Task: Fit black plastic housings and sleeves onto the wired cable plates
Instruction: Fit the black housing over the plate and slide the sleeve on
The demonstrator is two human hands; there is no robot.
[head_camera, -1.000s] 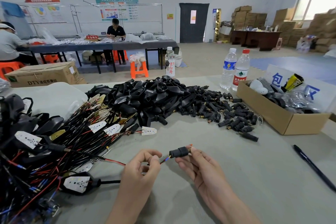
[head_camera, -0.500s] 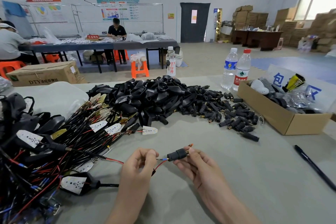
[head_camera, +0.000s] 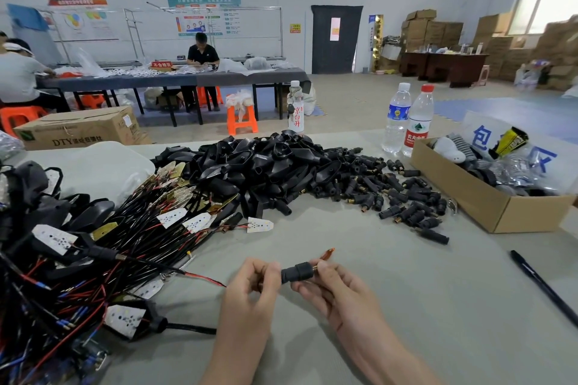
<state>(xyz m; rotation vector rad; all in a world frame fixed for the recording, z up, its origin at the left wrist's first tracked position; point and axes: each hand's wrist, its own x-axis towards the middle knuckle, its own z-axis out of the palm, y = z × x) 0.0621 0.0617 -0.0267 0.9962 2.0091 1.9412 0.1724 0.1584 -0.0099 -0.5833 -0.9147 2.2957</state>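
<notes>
My right hand (head_camera: 331,294) grips a short black sleeve (head_camera: 296,272) low in the middle of the view; a wire end with an orange tip (head_camera: 327,253) sticks out of its right side. My left hand (head_camera: 253,287) pinches the red wire (head_camera: 203,277) right at the sleeve's left mouth. That wire runs left into a heap of wired cable plates (head_camera: 103,247) with white and brass plates. Behind lie a pile of black housings (head_camera: 256,166) and a scatter of loose black sleeves (head_camera: 397,197).
An open cardboard box (head_camera: 488,197) of parts stands at the right, two water bottles (head_camera: 406,119) behind it and a third bottle (head_camera: 295,109) at the table's far edge. A black pen (head_camera: 544,284) lies at the right. Other people work at a far table (head_camera: 175,78).
My left hand has closed the gap to the sleeve, so the wire between the hands is gone from view and more of its tip pokes out on the right.
</notes>
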